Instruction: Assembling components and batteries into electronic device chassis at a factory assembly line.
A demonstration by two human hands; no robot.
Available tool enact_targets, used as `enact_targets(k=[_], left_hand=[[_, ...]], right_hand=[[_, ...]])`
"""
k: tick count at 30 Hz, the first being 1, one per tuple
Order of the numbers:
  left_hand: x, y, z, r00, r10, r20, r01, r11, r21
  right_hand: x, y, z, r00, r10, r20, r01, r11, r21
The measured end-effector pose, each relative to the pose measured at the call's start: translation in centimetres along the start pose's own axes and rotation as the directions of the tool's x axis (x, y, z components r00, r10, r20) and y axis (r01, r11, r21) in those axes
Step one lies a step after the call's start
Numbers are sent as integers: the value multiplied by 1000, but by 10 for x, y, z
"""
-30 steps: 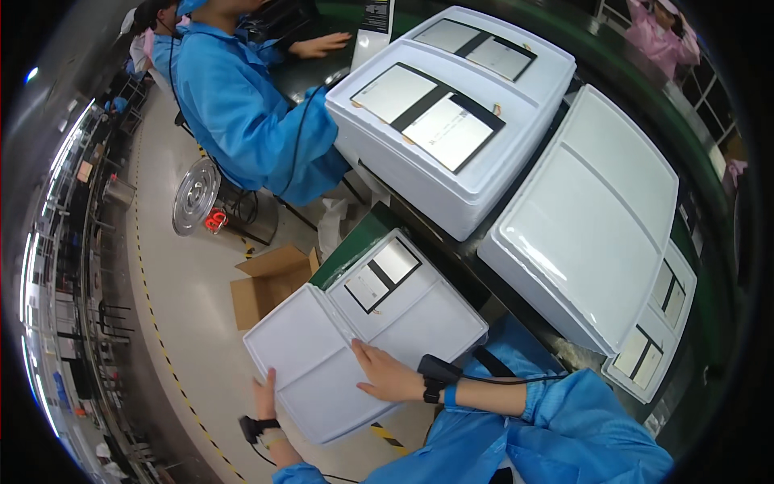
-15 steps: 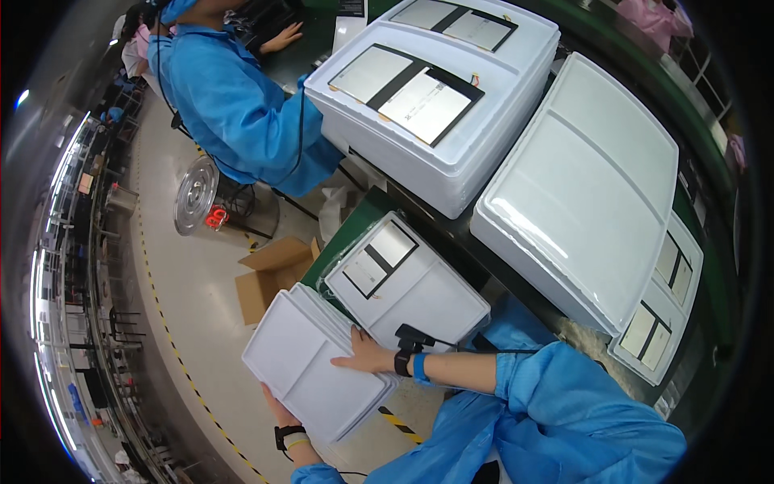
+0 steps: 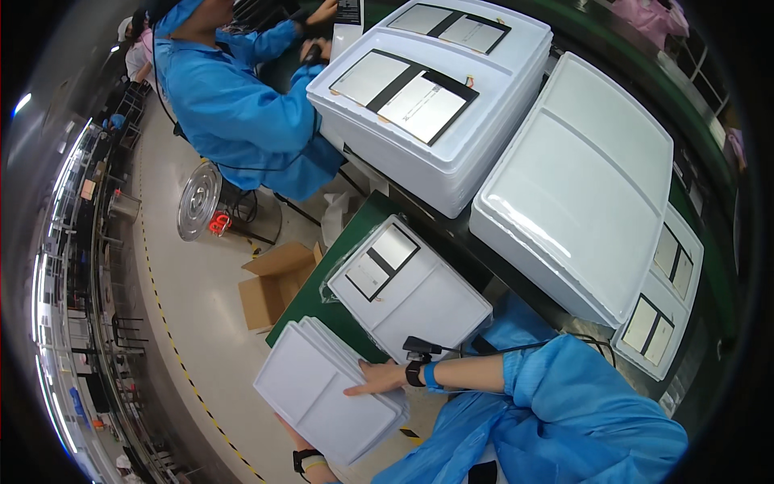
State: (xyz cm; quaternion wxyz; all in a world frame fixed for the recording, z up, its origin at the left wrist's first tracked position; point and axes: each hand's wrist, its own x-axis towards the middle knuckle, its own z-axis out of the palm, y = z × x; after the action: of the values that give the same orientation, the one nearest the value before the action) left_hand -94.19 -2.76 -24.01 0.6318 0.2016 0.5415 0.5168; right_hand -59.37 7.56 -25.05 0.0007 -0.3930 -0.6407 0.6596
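Note:
A stack of empty white plastic trays (image 3: pixel 302 395) is held tilted between my two hands, over the near end of a green table. My right hand (image 3: pixel 377 377) grips its right edge, some fingers lying across the top tray. At the lower left edge is my left hand (image 3: pixel 294 438), its fingers mostly hidden behind the stack. Right behind the stack, another white tray (image 3: pixel 427 298) lies on the green tabletop (image 3: pixel 302 305), with clear film around its edge. A flat silver-and-black battery pack (image 3: pixel 382 261) rests in that tray's far half.
A tall tray stack (image 3: pixel 419 165) with battery packs stands far off, beside a covered white stack (image 3: pixel 576 185). More packs lie in a tray (image 3: pixel 663 290) at right. An open cardboard box (image 3: pixel 278 282) and a lidded metal bin (image 3: pixel 199 202) stand on the floor. A blue-sleeved co-worker (image 3: pixel 242 113) sits at far left.
The tray stack has shifted slightly down and right with both hands. My right hand has drawn toward the stack's edge. The co-worker's hands have moved together around a dark object.

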Motion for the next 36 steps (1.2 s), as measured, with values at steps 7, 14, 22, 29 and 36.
enact_targets(k=[7, 14, 22, 29, 36], left_hand=[[-30, -14, 27, 992, 39, -118, -26, 993, 111], [-31, -3, 47, 991, 94, -98, -92, 996, 16], [5, 29, 24, 915, 393, 85, -384, 917, -113], [76, 53, 3, 916, 277, 292, -279, 960, -36], [148, 100, -7, 738, 99, 667, -68, 995, -72]], right_hand=[[3, -9, 8, 992, 32, -126, -17, 992, 121], [-7, -4, -4, 943, -201, -264, 264, 937, 230], [-51, -58, -61, 610, -667, -427, 595, 742, -309], [-46, -11, -37, 677, -669, -306, 556, 737, -384], [-50, -50, -81, 693, -625, -359, 558, 781, -282]])
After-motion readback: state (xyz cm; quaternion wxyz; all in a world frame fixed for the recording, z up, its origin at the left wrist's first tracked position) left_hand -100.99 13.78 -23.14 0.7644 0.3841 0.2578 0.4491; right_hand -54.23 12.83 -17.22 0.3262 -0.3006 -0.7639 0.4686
